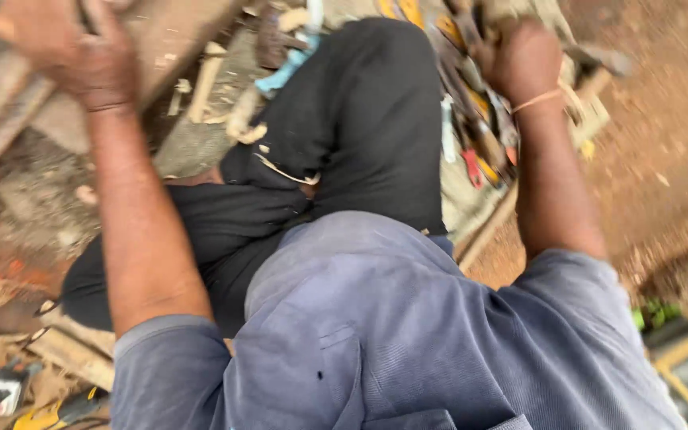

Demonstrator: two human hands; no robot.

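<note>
Blue-grey shirt cloth (pixel 376 334) fills the bottom of the view, right under the camera, with black trousers (pixel 360 135) on the bent legs just beyond it. Up at the top left, the left hand (pixel 69 52) rests on a pale wooden board (pixel 165 36) that slants across the ground; its grip seems curled over the wood, but the blur hides whether the fingers clamp it or only lie there, so I cannot tell. At the top right, the right hand (pixel 519 60), with a thin band at the wrist, reaches into a heap of hand tools (pixel 475 135) with yellow and red handles lying beside the leg; whether its grip has closed on one is also hidden by blur and by the hand's own back. Wood offcuts (pixel 205 84) and shavings are scattered between the two hands. Judging by this, the work looks early or midway: board under hand, tool not yet clearly picked, no cut or joint visible.
</note>
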